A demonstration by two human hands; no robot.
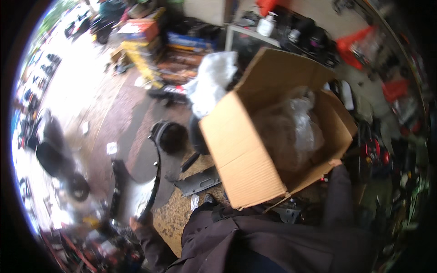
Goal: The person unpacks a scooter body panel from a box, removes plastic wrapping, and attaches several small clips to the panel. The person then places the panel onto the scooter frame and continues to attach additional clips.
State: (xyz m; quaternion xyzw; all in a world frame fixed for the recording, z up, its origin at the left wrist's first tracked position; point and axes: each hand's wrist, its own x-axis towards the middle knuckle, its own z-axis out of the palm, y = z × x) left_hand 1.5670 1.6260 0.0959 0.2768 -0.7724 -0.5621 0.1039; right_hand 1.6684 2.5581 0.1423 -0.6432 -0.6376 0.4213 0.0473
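An open cardboard box [243, 154] is tilted in front of me, its flaps spread. Crumpled clear plastic wrapping [304, 125] lies inside it. At the box's right rim, my right hand [336, 163] is closed on the cardboard edge. Low on the left, my left hand [141, 221] grips the lower end of a curved panel [142, 193] with a shiny silver face and dark edges. Its fingers are partly hidden and blurred. Between panel and box, a long dark grey plastic piece [199, 182] lies on the floor.
A round black container [173, 136] stands beyond the panel. White plastic sheeting [211, 82] touches the box's far left side. A parked scooter [54, 157] is at the left. Cluttered parts and red bags [357, 48] line the right, and a white pump bottle [266, 24] stands at the back.
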